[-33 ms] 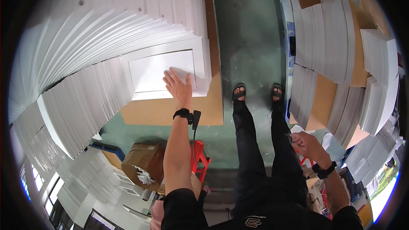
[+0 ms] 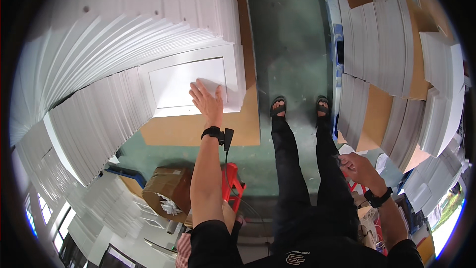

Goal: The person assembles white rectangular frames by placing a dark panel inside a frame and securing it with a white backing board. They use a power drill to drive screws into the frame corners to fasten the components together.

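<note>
My left hand (image 2: 207, 103) lies flat, fingers spread, on the white framed panel (image 2: 173, 82), which has a recessed rectangle in its middle. That panel is at the near end of a long row of white panels (image 2: 124, 39) standing on edge. Under it a brown board (image 2: 198, 131) sticks out toward me. My right hand (image 2: 359, 168) hangs beside my right leg, its fingers curled together. Something small and dark shows at its fingertips, too small to name.
Stacks of white and brown boards (image 2: 377, 54) line the right side on a blue pallet (image 2: 338, 34). A green floor aisle (image 2: 292, 44) runs between the stacks. Behind the left stack are an open cardboard box (image 2: 171, 186) and a red plastic stool (image 2: 233, 183).
</note>
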A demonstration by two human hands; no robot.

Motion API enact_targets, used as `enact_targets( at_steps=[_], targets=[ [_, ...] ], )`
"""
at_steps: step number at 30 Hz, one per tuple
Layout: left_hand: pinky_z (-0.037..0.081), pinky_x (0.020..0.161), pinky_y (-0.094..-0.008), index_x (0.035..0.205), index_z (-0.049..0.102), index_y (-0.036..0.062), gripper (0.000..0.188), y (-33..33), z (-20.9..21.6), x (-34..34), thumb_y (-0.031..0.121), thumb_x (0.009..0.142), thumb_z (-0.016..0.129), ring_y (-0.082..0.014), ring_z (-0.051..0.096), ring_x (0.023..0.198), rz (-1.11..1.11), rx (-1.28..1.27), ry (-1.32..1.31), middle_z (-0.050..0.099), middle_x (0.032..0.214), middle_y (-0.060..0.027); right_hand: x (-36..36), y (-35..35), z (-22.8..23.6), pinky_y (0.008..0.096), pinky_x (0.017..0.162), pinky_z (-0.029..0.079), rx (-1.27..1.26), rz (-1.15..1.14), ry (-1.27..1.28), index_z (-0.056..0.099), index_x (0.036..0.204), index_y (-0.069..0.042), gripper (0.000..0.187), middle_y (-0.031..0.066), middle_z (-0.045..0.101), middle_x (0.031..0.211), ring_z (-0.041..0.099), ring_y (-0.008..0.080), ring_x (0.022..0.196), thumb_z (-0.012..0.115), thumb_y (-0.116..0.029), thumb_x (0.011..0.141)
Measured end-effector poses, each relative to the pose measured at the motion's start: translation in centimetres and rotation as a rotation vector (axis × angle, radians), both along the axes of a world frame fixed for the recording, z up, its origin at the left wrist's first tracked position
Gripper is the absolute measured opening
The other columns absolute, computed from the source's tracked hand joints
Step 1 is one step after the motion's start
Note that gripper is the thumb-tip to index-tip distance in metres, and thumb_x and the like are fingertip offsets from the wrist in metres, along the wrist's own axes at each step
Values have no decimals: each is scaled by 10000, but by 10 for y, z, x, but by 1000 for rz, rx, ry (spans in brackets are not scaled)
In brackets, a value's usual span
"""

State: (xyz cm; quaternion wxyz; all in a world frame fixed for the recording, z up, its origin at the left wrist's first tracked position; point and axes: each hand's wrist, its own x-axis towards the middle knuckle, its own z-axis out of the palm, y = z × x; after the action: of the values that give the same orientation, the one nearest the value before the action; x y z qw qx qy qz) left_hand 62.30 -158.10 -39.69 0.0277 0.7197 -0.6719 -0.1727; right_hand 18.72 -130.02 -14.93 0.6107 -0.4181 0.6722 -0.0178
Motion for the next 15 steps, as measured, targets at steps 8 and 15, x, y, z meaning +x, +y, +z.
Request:
enact_targets(
  at_steps=[8,15],
  targets=[
    [287,1178,-635,1608,326,91,892,-21,-7,22,568,933,663,-522,246,1502,-128,34,-59,269,1637,-298,-15,15,-7,379,796,601,-158,38,4,639,1258,-75,344,132,707,1058,739,282,916,724,-174,940],
    [426,1094,-507,1449,489,-13,533,51,135,-203,269,1021,637,-460,543,1271,-462,-135,393,550,1412,-255,-97,47,62,356,739,565,-506,-309,186,698,1145,-47,201,103,711,998,710,249,842,696,-66,945]
  ],
)
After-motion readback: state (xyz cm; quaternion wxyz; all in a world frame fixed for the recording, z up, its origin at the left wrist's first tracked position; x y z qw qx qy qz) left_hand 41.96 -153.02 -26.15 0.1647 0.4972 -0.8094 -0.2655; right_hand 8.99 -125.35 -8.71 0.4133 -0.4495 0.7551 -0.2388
